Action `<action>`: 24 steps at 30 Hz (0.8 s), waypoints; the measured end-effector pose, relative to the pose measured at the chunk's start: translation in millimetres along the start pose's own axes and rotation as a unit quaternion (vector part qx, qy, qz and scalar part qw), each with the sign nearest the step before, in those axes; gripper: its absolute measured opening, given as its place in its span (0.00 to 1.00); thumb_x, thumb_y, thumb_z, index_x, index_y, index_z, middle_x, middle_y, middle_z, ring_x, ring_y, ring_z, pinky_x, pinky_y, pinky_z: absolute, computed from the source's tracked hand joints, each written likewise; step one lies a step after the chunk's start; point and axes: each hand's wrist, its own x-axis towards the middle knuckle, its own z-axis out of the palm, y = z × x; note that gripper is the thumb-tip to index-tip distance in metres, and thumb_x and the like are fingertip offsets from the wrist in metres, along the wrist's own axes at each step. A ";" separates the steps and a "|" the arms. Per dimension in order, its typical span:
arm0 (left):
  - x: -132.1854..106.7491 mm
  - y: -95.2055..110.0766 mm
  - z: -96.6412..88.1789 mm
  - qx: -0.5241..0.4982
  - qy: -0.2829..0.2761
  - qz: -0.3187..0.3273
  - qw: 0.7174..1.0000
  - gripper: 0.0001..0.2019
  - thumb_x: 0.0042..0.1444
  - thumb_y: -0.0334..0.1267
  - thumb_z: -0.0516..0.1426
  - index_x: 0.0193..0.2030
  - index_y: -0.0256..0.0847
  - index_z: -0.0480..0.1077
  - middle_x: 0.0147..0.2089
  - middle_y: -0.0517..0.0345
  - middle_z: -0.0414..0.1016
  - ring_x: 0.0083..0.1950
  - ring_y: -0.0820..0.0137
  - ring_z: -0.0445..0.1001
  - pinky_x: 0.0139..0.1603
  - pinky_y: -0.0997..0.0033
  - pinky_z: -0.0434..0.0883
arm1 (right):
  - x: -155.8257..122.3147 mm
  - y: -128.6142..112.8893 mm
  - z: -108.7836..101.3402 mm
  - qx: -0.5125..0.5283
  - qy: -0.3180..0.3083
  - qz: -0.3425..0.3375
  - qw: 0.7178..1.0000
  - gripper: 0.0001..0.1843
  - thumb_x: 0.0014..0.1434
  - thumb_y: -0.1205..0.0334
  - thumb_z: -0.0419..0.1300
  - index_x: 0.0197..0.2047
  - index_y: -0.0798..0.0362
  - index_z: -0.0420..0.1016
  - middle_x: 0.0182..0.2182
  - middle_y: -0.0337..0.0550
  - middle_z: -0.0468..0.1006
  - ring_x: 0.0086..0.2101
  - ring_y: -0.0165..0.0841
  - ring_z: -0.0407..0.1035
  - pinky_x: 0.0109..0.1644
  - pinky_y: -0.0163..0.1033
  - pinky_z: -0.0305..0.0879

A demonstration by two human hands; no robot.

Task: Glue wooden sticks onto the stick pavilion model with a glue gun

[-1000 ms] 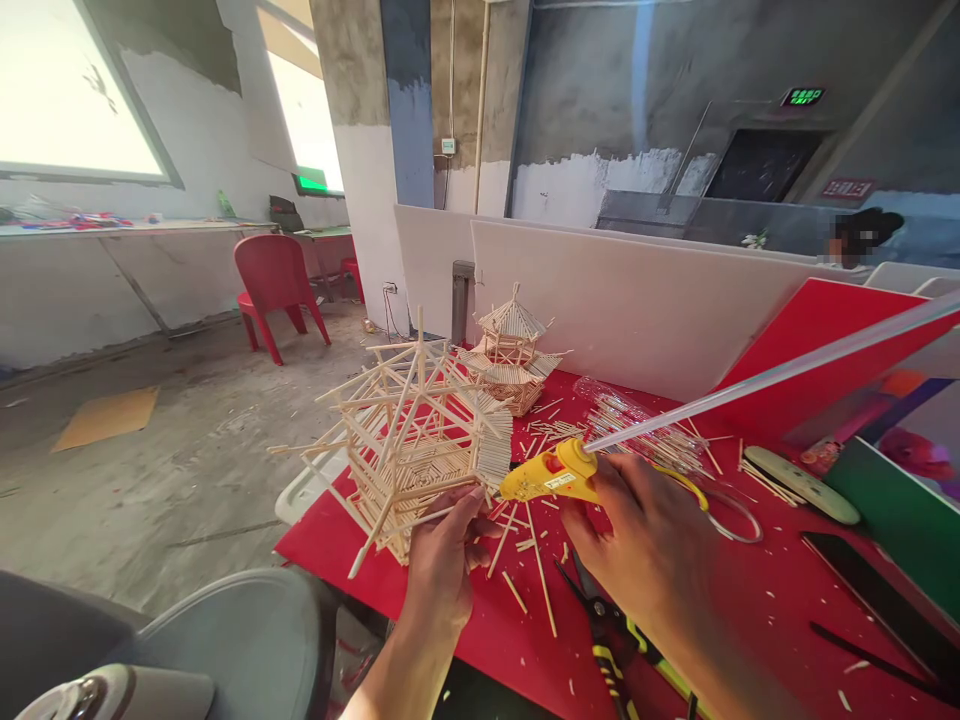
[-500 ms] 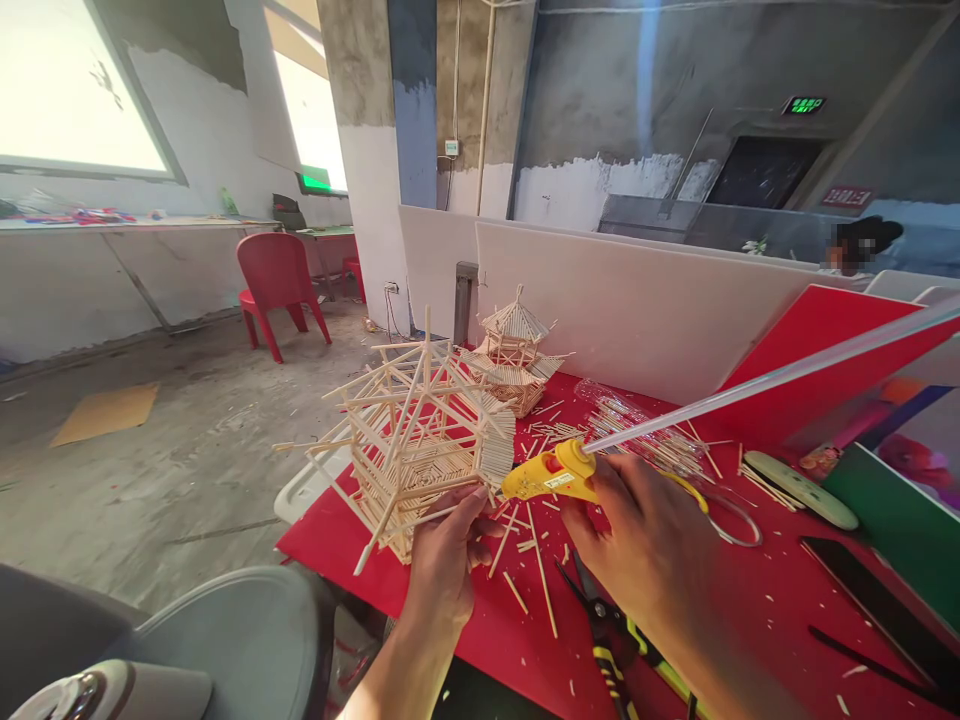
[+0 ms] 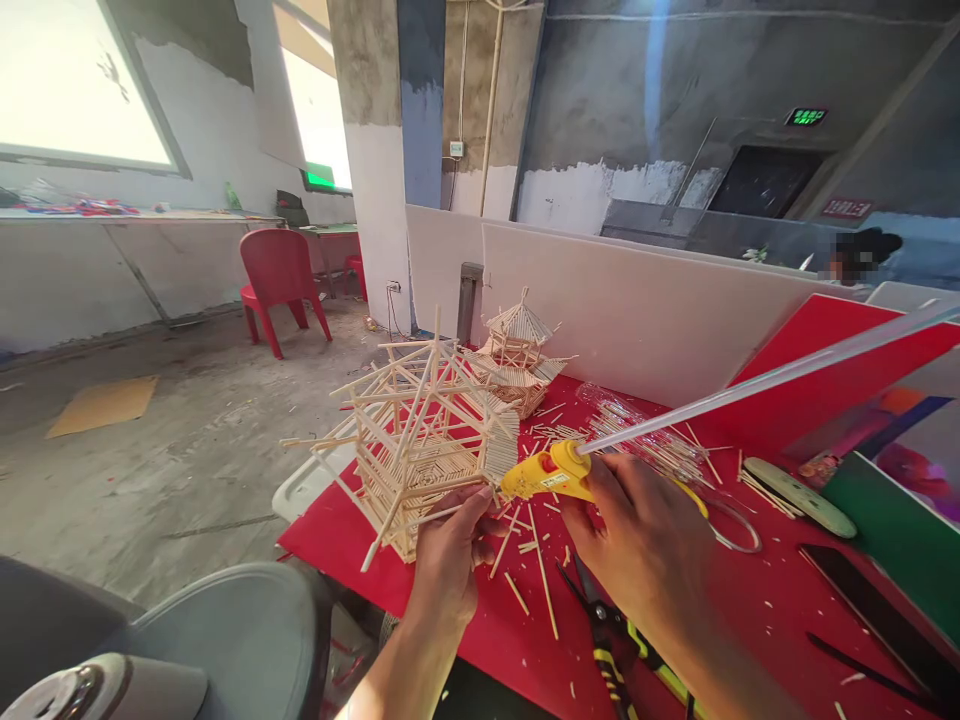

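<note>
My right hand [image 3: 637, 520] grips a yellow hot glue gun [image 3: 551, 472], with a long clear glue stick [image 3: 750, 385] running out of its back to the upper right. The gun's nozzle points left, close to the fingertips of my left hand [image 3: 454, 535]. Those fingers are pinched on a thin wooden stick [image 3: 420, 519] at the lower right edge of a stick-built pavilion model [image 3: 405, 485]. Open roof ribs top this model, and one roof panel [image 3: 501, 440] on its right is covered with sticks. Exactly where the nozzle touches is hard to see.
Behind stands a smaller pagoda model [image 3: 517, 360]. Loose sticks in a clear bag [image 3: 645, 430], black-and-yellow pliers [image 3: 600, 620], a green case [image 3: 799, 497] and a dark phone [image 3: 870, 600] lie on the red tabletop [image 3: 720, 610]. A grey stool [image 3: 232, 640] is at lower left.
The view has shifted slightly. The glue gun has moved a little left with its nozzle nearer my left fingertips; both hands keep their hold.
</note>
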 end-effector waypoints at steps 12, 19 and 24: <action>3.7 -5.5 -4.8 0.005 -0.007 0.005 1.000 0.15 0.44 0.40 0.68 0.36 0.35 0.75 0.28 0.57 0.75 0.23 0.73 0.73 0.16 0.80 0.58 | 3.6 -4.9 2.1 -0.008 -0.010 -0.025 1.000 0.12 0.61 0.66 0.58 0.49 0.52 0.72 0.35 0.41 0.76 0.32 0.34 0.68 0.37 0.40 0.60; 6.0 -5.5 -4.0 0.006 -0.005 0.007 1.000 0.14 0.44 0.40 0.68 0.36 0.35 0.75 0.28 0.57 0.75 0.22 0.73 0.73 0.16 0.80 0.58 | 2.9 -4.2 2.6 -0.006 -0.017 -0.022 1.000 0.12 0.61 0.66 0.58 0.49 0.51 0.72 0.35 0.40 0.76 0.31 0.33 0.66 0.37 0.40 0.59; 5.6 -5.1 -3.5 0.006 -0.004 0.008 1.000 0.15 0.43 0.41 0.68 0.35 0.35 0.75 0.27 0.57 0.75 0.22 0.73 0.73 0.16 0.79 0.58 | 3.1 -4.6 2.2 -0.003 -0.016 -0.021 1.000 0.12 0.62 0.66 0.57 0.49 0.51 0.72 0.35 0.40 0.76 0.33 0.34 0.67 0.38 0.40 0.58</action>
